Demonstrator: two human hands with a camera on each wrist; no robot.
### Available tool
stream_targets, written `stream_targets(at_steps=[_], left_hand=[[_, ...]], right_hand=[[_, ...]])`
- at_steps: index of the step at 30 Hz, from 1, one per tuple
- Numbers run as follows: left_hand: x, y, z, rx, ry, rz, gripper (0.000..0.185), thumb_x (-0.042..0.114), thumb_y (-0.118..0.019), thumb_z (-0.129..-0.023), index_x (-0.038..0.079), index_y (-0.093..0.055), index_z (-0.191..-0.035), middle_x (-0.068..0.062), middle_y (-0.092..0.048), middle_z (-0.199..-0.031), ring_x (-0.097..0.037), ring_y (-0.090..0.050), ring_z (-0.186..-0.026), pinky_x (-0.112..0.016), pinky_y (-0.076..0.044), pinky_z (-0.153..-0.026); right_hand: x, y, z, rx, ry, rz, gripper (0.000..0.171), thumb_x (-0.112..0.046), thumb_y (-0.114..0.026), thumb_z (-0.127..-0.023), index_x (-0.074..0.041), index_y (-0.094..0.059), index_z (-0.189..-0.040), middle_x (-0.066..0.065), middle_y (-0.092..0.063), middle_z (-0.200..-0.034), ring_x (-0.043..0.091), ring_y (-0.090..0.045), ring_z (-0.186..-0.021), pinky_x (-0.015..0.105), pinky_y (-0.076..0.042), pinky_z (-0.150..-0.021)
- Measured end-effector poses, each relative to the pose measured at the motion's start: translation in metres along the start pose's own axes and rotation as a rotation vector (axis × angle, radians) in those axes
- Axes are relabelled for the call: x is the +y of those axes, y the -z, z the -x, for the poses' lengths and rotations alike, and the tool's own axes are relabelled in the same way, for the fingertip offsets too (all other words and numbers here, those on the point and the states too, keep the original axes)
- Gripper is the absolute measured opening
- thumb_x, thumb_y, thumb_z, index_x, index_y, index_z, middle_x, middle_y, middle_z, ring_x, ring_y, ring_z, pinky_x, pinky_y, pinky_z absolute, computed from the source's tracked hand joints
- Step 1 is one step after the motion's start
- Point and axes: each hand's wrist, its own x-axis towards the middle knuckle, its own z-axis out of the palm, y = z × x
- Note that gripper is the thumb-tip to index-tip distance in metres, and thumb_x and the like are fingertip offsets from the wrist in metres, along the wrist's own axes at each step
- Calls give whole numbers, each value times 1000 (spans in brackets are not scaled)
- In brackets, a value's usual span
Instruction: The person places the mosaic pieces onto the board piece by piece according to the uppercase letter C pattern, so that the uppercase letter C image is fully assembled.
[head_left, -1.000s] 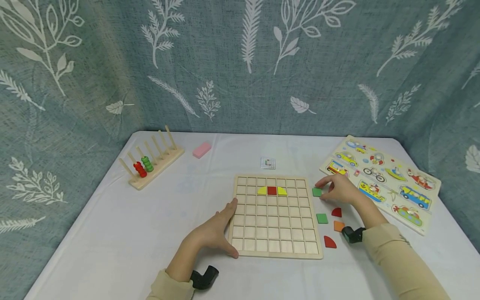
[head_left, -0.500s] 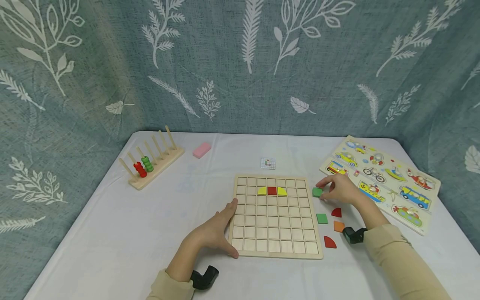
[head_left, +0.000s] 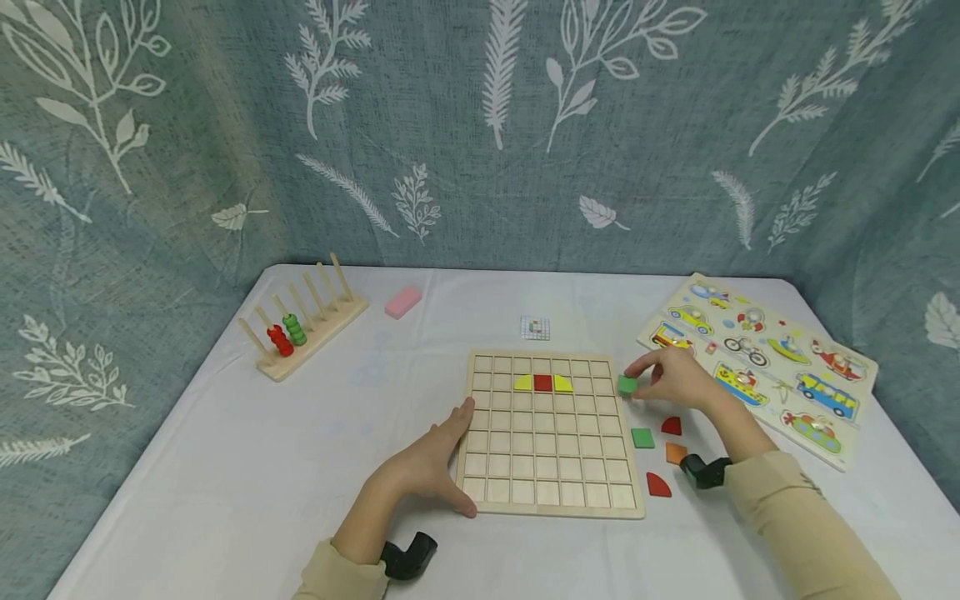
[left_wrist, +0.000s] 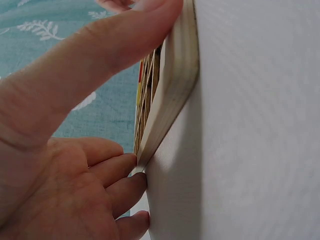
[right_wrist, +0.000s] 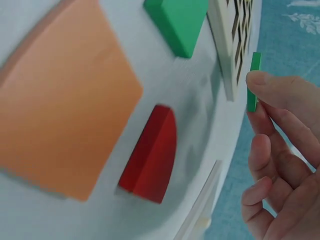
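A wooden grid board (head_left: 550, 433) lies flat in the middle of the white table, with a yellow, red, yellow row of tiles (head_left: 543, 382) set in its second row. My left hand (head_left: 427, 467) holds the board's left edge (left_wrist: 172, 85), thumb on top and fingers at the near corner. My right hand (head_left: 675, 379) pinches a small green square tile (head_left: 627, 384) (right_wrist: 254, 82), lifted just off the table by the board's right edge. Loose beside the board lie a second green square (head_left: 642, 437) (right_wrist: 177, 20), a red quarter-round (head_left: 671, 426) (right_wrist: 152, 155), an orange square (head_left: 676, 452) (right_wrist: 65, 100) and another red quarter-round (head_left: 658, 485).
A vehicle peg puzzle (head_left: 757, 362) lies at the right edge of the table. A wooden peg rack with red and green rings (head_left: 300, 321) and a pink block (head_left: 402, 302) sit at the back left. A small pattern card (head_left: 536, 327) lies behind the board. A leaf-print curtain hangs behind.
My right hand has raised the green square tile off the table and brought it slightly left, closer to the board's right edge. The left hand has stayed on the board.
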Motion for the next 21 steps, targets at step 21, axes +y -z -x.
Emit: stream_targets(at_steps=[21], left_hand=[[1, 0, 0, 0, 7, 9, 133, 22, -92, -43, -2, -9, -145, -19, -11, -149, -31, -12, -137, -48, -11, -110]], right_hand=[[-24, -15, -7, -19, 36, -66, 24, -9, -76, -71, -6, -71, -94, 3, -67, -91, 16, -47, -65, 25, -40, -51]])
